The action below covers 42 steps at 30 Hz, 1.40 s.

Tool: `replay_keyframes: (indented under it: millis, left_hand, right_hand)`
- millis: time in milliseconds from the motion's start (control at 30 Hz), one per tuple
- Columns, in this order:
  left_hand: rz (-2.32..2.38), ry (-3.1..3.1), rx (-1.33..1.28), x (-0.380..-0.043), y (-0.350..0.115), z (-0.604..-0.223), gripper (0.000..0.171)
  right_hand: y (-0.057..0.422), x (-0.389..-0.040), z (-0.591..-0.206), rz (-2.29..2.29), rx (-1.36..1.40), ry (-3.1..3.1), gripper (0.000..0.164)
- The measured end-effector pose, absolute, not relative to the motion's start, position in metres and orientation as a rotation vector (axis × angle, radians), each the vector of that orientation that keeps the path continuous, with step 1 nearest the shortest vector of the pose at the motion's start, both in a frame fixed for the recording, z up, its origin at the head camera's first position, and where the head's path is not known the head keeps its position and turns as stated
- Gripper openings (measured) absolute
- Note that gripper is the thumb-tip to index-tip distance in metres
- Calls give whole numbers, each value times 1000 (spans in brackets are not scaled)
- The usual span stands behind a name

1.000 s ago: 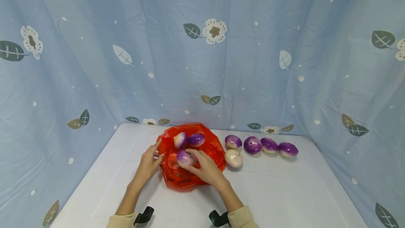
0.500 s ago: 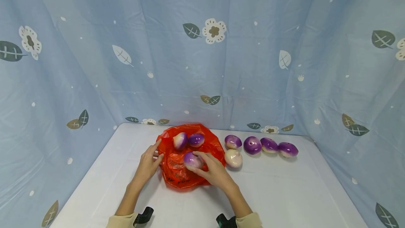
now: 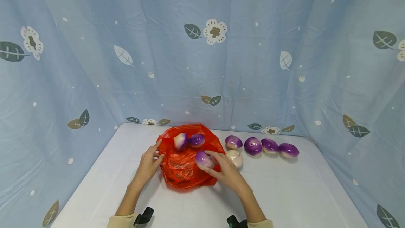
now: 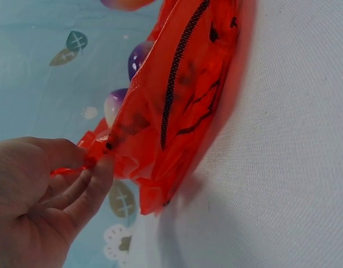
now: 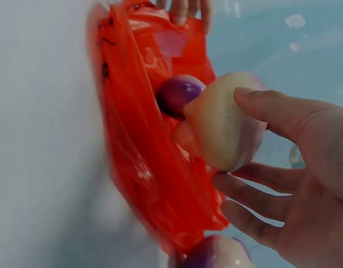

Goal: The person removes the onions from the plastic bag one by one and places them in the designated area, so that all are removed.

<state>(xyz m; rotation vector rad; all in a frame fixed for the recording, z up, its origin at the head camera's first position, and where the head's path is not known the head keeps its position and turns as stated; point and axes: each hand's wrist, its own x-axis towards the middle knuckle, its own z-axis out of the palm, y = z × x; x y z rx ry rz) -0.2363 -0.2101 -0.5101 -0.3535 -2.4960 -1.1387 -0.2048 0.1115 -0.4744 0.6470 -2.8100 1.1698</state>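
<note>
My left hand (image 3: 147, 161) pinches the left edge of a red plastic bag (image 3: 178, 168), thumb and fingertips on the film in the left wrist view. The bag lies spread on the table with its mouth open and black print on its front. A white-and-purple turnip (image 3: 180, 141) and a purple turnip (image 3: 197, 140) rest inside toward the back. My right hand (image 3: 230, 174) holds another turnip (image 5: 224, 123) between thumb and fingers, over the bag's right side. In the right wrist view its pale, pointed end faces the camera.
Right of the bag stands a row of several purple turnips (image 3: 252, 146), one close beside another. A whitish turnip (image 3: 235, 158) sits in front of the row's left end, partly behind my right hand. A blue patterned curtain (image 3: 253, 62) surrounds the white table (image 3: 284, 192).
My right hand has carried its turnip rightward across the bag, from the middle toward the right edge. My left hand keeps its place on the bag.
</note>
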Motion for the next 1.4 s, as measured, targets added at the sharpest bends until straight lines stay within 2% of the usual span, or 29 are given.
replay_keyframes:
  millis: [733,1400]
  left_hand:
    - [-1137,-2493,-346,-236,-208,-509,62]
    - [-1139,-2514,-338,-236,-207,-509,63]
  right_hand:
    - [168,-204,-461,1222,547,-2740,64]
    - [214,-201,-461,1038,494,-2696,64]
